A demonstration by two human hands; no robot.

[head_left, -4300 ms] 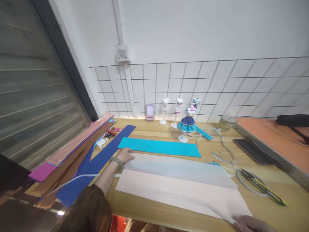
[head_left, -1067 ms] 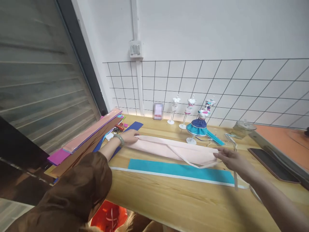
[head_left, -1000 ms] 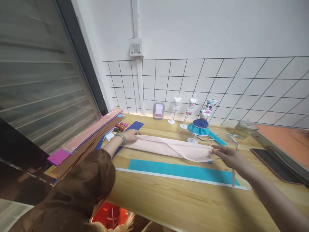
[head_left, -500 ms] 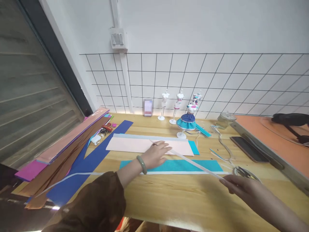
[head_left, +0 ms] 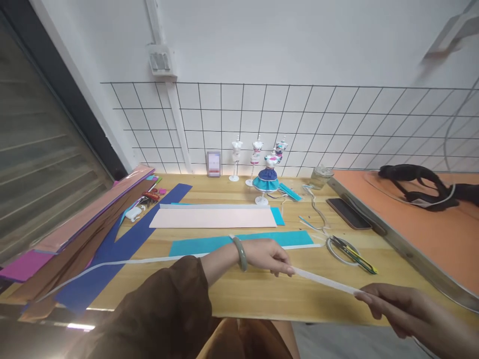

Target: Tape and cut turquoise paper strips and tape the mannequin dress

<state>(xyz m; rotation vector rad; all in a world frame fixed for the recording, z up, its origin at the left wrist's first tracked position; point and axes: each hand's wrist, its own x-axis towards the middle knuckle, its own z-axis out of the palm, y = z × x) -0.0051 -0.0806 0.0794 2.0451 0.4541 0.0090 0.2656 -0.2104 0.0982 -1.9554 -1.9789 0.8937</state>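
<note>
Wooden desk, seen from above, carrying paper sheets: a dark blue strip, a pale pink sheet and a teal strip nearer the person. Above the desk's front edge, a narrow white strip spans between both hands, its long axis running left to right and slightly downward. The left hand pinches its left end, fingers closed on it; the right hand pinches its right end likewise. Each hand's grip is equally near the strip. Scissors lie beyond, to the right.
</note>
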